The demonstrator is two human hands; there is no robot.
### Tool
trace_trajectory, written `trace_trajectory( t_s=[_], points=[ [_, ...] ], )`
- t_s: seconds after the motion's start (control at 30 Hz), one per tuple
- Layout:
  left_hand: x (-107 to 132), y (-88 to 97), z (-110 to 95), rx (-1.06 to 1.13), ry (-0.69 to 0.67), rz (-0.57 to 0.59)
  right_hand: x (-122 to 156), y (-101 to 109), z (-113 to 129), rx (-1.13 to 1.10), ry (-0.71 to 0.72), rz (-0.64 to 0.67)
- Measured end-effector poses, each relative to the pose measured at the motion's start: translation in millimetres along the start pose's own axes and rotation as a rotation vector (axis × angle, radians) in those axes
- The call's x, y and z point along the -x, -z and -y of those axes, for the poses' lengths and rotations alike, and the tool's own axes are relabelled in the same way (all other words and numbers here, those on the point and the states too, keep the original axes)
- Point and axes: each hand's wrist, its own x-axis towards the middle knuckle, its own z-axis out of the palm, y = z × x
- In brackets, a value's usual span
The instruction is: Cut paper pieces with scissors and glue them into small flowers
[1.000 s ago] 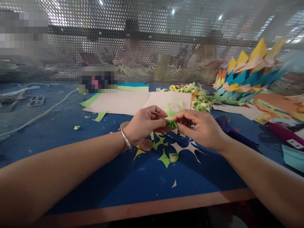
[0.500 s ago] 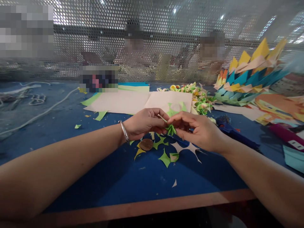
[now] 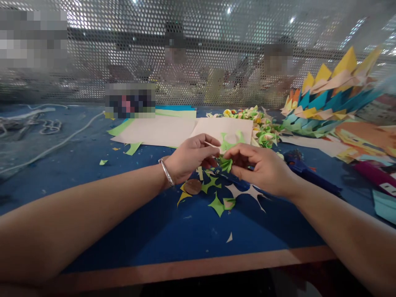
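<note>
A small folded green paper piece (image 3: 225, 163) is pinched between my two hands above the blue table (image 3: 93, 181). My left hand (image 3: 189, 157), with a silver bracelet at the wrist, also grips a thin pale stick that points toward the green piece. The fingers of my right hand (image 3: 261, 167) curl closed around the paper from the right. Green, yellow and white paper offcuts (image 3: 216, 194) and a round brown disc (image 3: 192, 186) lie on the table just below my hands.
Pale paper sheets (image 3: 185, 130) lie behind my hands. A heap of small paper flowers (image 3: 260, 126) and a stack of coloured folded paper (image 3: 328, 99) sit at the right. A dark blue glue gun (image 3: 301, 167) lies by my right wrist. Other people sit behind a perforated screen (image 3: 198, 53).
Both hands have shifted slightly up and to the right with the green piece. My fingers have reworked their pinch on it.
</note>
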Motion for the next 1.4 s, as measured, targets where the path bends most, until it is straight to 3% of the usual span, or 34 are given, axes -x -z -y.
trace_trajectory(
  t_s=[0.1,0.23,0.4,0.9,1.23,1.4],
  points=[
    [0.6,1.7,2.8,-0.109,-0.288,-0.097,-0.7,2.1,-1.3,0.019,-0.022,-0.114],
    [4.4,2.7,4.0,-0.22,-0.45,-0.02,-2.1,3.1,-1.5,0.001,-0.04,-0.134],
    [4.9,2.0,6.8,-0.2,-0.427,0.054,-2.8,2.5,-1.9,-0.007,-0.045,-0.128],
    [0.9,2.9,9.5,-0.145,-0.345,0.05,-1.8,1.5,0.3,0.033,-0.059,-0.09],
    [1.8,2.7,6.2,-0.043,-0.218,0.065,-1.1,1.5,-0.5,0.024,-0.049,-0.068],
    [1.0,3.7,7.2,-0.145,-0.314,0.04,-0.5,2.0,-1.1,0.0,-0.077,-0.043]
  ],
)
